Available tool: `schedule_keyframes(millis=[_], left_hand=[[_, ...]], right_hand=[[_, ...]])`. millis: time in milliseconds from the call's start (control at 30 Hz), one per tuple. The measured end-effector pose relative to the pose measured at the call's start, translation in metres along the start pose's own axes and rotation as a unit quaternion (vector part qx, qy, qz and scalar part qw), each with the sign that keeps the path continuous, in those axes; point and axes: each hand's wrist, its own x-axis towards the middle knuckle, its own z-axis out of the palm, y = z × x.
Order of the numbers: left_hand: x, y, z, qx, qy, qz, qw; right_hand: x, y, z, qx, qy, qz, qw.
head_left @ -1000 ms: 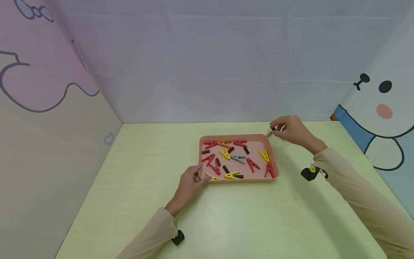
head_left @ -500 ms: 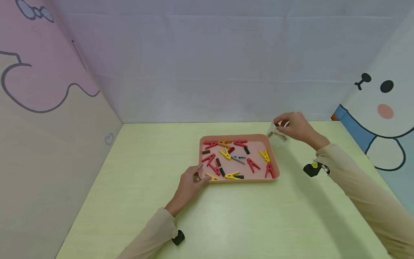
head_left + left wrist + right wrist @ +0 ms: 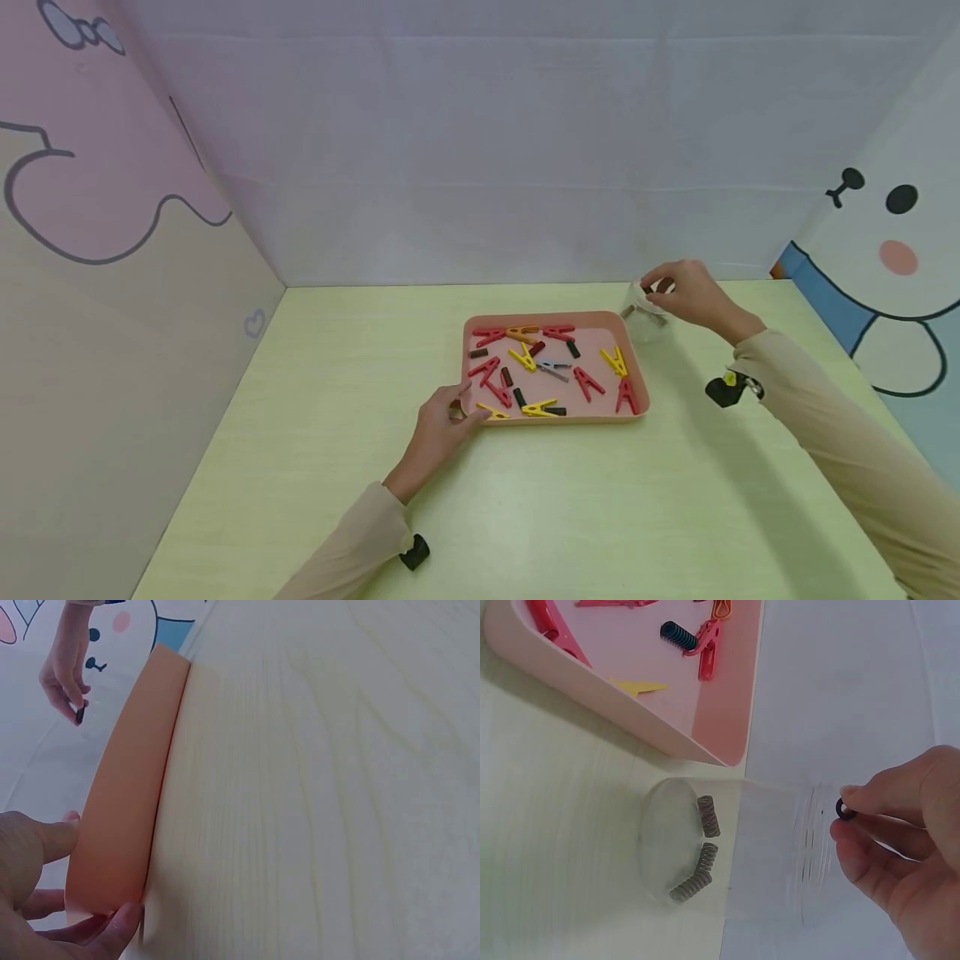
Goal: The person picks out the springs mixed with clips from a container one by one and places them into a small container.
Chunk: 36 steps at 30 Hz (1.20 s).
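The right hand has thumb and fingertips pinched on a small dark spring, its end showing as a round ring, held up at the mouth of a clear jar. The left hand has thumb and fingers clamped on the near left corner of the tray, a smooth, shallow pink rectangle with rounded corners. The jar is see-through and round, standing just beside the tray's far right corner; three coiled springs lie at its bottom. In the tray I see V-shaped clips, red, yellow, orange and grey, scattered among short ridged coils. Under everything is a pale table with streaky wood grain.
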Motion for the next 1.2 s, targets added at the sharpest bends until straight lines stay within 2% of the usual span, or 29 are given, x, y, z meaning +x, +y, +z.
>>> schedule_keyframes(millis=[300, 567, 967, 1200], left_hand=[[0.0, -0.001, 0.002, -0.003, -0.002, -0.003, 1.0], [0.0, 0.0, 0.003, -0.006, -0.002, -0.004, 1.0], [0.001, -0.001, 0.003, -0.005, 0.001, -0.006, 1.0], [0.001, -0.001, 0.003, -0.001, 0.0, -0.012, 0.9999]], right_hand=[[0.0, 0.005, 0.004, -0.008, -0.01, 0.006, 1.0], [0.0, 0.005, 0.004, -0.008, 0.02, -0.002, 1.0], [-0.005, -0.007, 0.007, 0.008, 0.037, -0.038, 0.999], [-0.009, -0.018, 0.01, 0.01, 0.037, -0.04, 0.998]])
